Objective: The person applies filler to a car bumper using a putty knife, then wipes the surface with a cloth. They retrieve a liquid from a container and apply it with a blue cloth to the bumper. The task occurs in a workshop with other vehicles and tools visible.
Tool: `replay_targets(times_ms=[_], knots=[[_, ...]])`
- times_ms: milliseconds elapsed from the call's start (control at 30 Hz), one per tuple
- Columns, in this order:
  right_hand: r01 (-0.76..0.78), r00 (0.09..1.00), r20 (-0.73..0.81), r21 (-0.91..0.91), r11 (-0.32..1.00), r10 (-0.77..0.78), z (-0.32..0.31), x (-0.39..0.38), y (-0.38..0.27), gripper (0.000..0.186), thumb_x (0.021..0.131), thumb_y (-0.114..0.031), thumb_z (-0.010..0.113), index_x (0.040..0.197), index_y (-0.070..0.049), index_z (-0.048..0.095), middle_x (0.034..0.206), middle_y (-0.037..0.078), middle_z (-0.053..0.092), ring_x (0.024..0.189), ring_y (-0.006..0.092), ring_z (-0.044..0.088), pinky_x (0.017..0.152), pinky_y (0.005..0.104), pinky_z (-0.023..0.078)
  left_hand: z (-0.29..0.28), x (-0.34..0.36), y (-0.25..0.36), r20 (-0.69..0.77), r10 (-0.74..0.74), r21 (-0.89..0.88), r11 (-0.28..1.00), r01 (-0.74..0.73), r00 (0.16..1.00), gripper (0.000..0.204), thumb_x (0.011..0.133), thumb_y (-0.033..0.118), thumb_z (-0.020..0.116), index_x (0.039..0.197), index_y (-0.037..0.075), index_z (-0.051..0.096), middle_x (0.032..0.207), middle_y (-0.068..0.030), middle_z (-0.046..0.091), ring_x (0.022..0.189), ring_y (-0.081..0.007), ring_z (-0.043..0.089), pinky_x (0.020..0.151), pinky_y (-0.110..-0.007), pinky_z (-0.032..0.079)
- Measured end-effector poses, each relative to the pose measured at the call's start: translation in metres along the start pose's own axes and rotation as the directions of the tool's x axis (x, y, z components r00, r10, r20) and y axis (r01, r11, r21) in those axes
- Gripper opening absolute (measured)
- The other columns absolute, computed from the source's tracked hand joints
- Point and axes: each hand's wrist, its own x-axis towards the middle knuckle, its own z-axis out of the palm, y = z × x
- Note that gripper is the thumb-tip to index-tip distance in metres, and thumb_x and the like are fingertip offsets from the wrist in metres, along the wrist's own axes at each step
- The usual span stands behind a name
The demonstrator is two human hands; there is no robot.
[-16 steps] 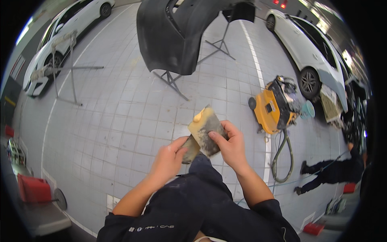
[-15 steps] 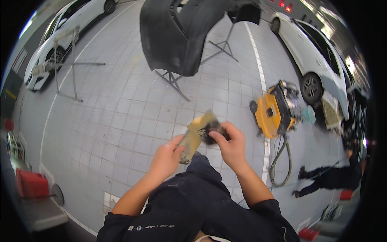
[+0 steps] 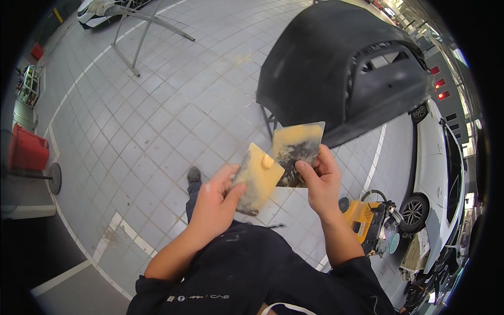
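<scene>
My left hand [image 3: 214, 202] grips a flat, thin spreader plate [image 3: 257, 186] coated in pale yellow paste, with a rounded dollop [image 3: 266, 161] near its upper right corner and grey smears lower down. My right hand [image 3: 323, 184] is closed on a second plate [image 3: 296, 137], upright at the right, yellow along its top and blotched dark grey below, thumb on its face. The two plates are very near each other, the left one lower and in front. A large matte black car body panel [image 3: 310, 63] on a stand lies beyond my hands.
A metal trestle [image 3: 149, 21] and white car [image 3: 94, 13] are at upper left. A red bin [image 3: 31, 147] and wheel stand at the left edge. A yellow wheeled machine [image 3: 358, 218] sits at lower right beside another white car [image 3: 430, 168]. Tiled floor [image 3: 131, 105] surrounds me.
My view has turned, so the black panel now sits to the right. The plates, overlapped before, are spread apart, and the dollop is now on the left-hand plate.
</scene>
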Motion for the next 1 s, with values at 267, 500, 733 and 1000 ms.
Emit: replay_targets(times_ms=[267,500,733,1000], knots=[[0.314,0.931,-0.005,-0.502,0.806,-0.366,0.076,0.164,-0.018,0.013,0.080,-0.001,0.070,0.093,-0.004,0.066,0.074,0.013,0.063,0.067,0.0326,0.061,0.059,0.0399,0.046,-0.124,0.181,0.036,0.304,-0.103,-0.291,0.937,0.196,0.947,0.033,0.098,0.003,0.055,0.130,-0.001,0.050,0.099,-0.0073,0.069,0.087,-0.0075,0.064,0.077,-0.024,0.051],[-0.610,0.787,0.499,0.718,0.335,0.364,0.085,0.246,0.010,0.042,0.105,-0.035,0.046,0.088,-0.001,0.062,0.065,-0.003,0.053,0.059,0.0056,0.049,0.052,0.0231,0.040,-0.152,0.353,0.063,0.704,-0.153,-0.129,0.933,0.336,0.694,0.033,0.098,0.004,0.055,0.131,0.000,0.050,0.103,-0.0060,0.068,0.091,-0.0072,0.062,0.080,-0.024,0.049],[-0.123,0.762,-0.393,0.692,0.711,0.515,0.115,0.316,0.050,0.015,0.094,-0.007,0.061,0.108,0.000,0.062,0.100,0.001,0.065,0.089,0.0059,0.059,0.079,0.0238,0.048,-0.139,0.493,0.081,0.571,-0.170,0.196,0.978,0.068,0.803,0.032,0.095,0.001,0.058,0.127,-0.001,0.050,0.100,-0.0069,0.070,0.082,-0.0063,0.061,0.070,-0.021,0.047],[-0.044,0.345,-0.742,0.599,0.800,0.574,0.202,0.415,0.079,0.020,0.095,-0.010,0.064,0.113,-0.001,0.062,0.096,0.000,0.065,0.084,0.0055,0.058,0.073,0.0232,0.047,-0.127,0.646,0.057,0.935,-0.310,0.351,0.734,-0.581,0.172,0.043,0.095,0.001,0.057,0.137,-0.002,0.044,0.097,-0.0095,0.071,0.077,-0.0107,0.064,0.067,-0.025,0.048]])
